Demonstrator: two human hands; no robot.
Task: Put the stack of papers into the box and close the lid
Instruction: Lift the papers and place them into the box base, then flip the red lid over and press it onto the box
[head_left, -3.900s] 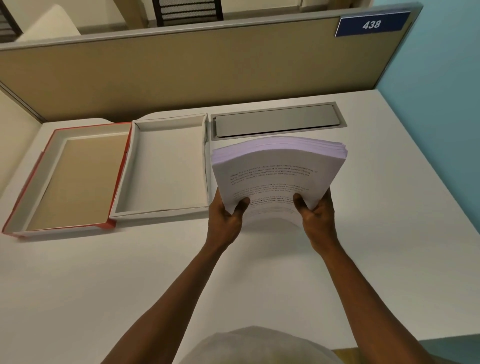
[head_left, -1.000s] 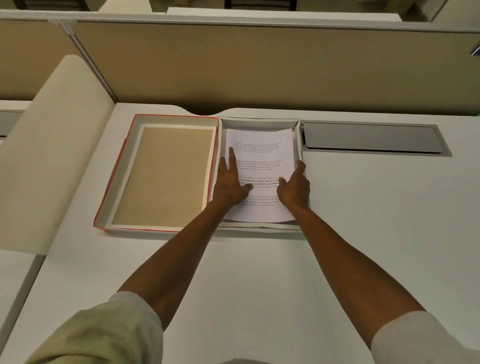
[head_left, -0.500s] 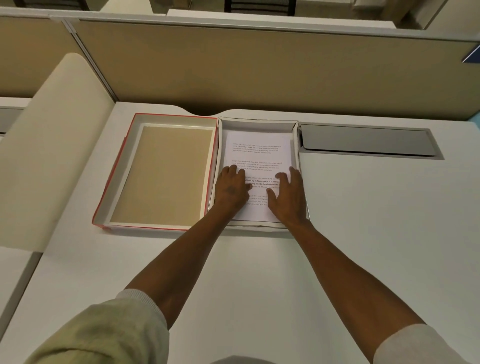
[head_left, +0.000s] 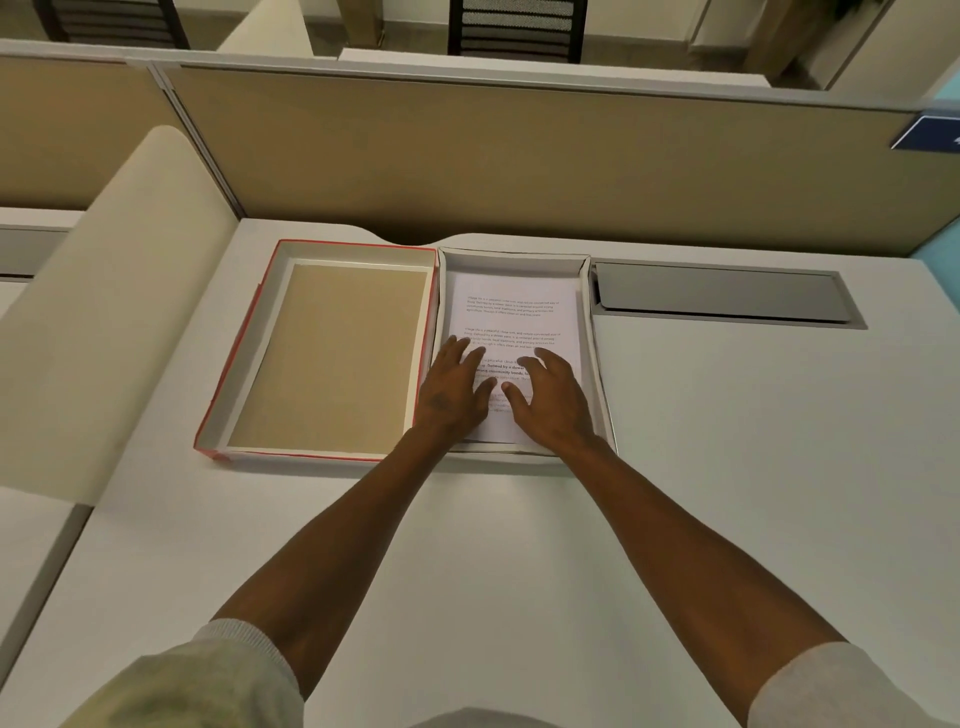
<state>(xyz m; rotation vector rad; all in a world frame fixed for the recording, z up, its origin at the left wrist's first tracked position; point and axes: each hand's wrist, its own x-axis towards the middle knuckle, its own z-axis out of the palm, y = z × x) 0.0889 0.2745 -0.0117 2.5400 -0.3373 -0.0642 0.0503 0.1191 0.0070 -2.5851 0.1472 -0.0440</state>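
The stack of printed papers (head_left: 514, 312) lies flat inside the white box (head_left: 597, 364) at the back of the desk. My left hand (head_left: 454, 387) and my right hand (head_left: 550, 397) rest palm down on the near half of the top sheet, fingers spread, holding nothing. They hide the lower part of the text. The box's lid (head_left: 332, 353) lies upside down right beside the box on its left, red outside, with a brown inner face.
A grey metal cable flap (head_left: 722, 293) is set into the desk right of the box. A tan partition wall (head_left: 519, 161) runs behind. A cream curved divider (head_left: 104, 322) stands at the left. The white desk (head_left: 519, 545) stretches toward me.
Earlier I held the stack in the air with both hands; now it lies in the box. In the last second both hands slid nearer together and flattened on the top sheet.
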